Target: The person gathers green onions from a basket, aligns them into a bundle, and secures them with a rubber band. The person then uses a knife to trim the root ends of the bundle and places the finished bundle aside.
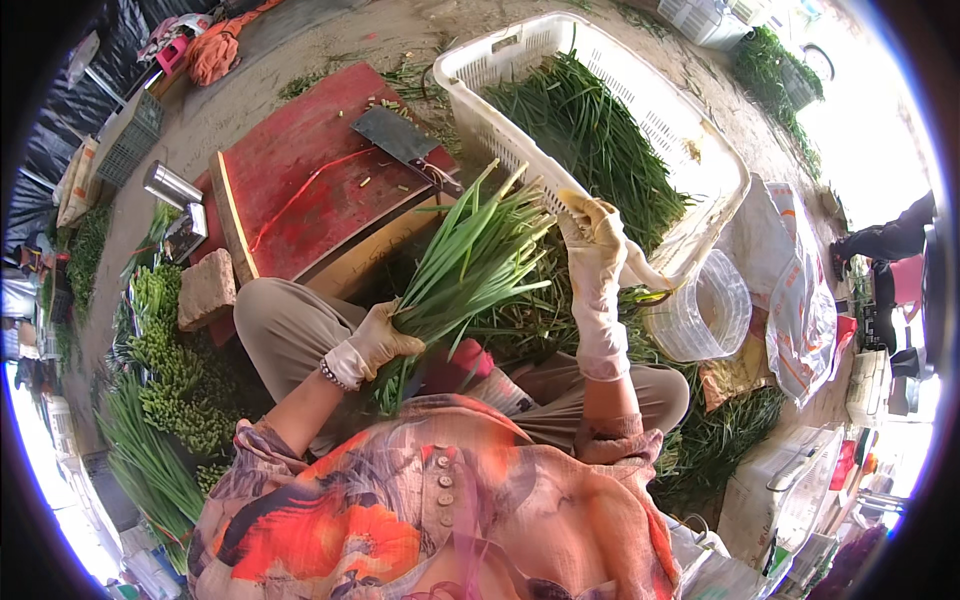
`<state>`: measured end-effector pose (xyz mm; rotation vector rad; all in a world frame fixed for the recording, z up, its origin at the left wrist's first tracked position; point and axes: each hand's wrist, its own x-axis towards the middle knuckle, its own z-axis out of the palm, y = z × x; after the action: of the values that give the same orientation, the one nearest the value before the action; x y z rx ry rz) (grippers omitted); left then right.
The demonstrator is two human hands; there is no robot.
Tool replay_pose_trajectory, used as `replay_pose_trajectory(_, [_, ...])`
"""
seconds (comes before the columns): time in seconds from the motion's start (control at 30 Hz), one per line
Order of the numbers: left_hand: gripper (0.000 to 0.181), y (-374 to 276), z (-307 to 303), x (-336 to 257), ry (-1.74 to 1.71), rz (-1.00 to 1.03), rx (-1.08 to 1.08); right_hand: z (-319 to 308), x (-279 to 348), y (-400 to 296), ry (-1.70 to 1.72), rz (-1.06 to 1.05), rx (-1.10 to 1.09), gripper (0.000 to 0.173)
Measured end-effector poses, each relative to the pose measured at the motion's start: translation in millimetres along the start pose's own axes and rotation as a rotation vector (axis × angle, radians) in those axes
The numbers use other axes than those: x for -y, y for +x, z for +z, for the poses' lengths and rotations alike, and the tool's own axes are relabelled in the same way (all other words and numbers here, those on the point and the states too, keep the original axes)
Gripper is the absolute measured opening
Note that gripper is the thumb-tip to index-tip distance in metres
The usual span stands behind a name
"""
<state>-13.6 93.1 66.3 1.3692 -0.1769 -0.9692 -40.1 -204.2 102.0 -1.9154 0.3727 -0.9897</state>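
My left hand (375,341), in a pale glove, is closed around a bunch of garlic chives (472,259). The pale stem ends fan out toward the upper right, and the leaves hang below the fist. My right hand (594,229), gloved too, is raised beside those stem ends, in front of the near wall of a white plastic crate (517,150). Its fingers are bent, and whether they pinch anything is unclear. Inside the crate lies a heap of dark green chives (585,127). More loose leaves (525,319) cover the ground between my knees.
A cleaver (397,135) rests on a red board (300,180) at the front left, with a brick (206,289) beside it. Tied bundles (169,360) lie to my left. A clear plastic tub (701,307) and plastic bags (799,300) are on the right.
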Motion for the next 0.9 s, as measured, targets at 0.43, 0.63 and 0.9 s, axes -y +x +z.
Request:
replay_pose_trajectory(0.43, [0.059, 14.7, 6.6, -8.5, 0.699, 0.307, -0.322, 3.1, 29.1, -3.5, 0.570, 0.174, -0.078, 0.033])
replay_pose_trajectory(0.63, [0.066, 35.5, 4.6, -32.8, 1.300, 0.518, -0.575, 9.7, 27.1, 1.8, -0.202, 0.092, 0.122, 0.051])
replay_pose_trajectory(0.9, [0.091, 53.5, 3.5, -57.0, 1.616, 0.624, -0.725, 16.8, 11.5, 8.9, -0.269, -0.003, -0.042, 0.028])
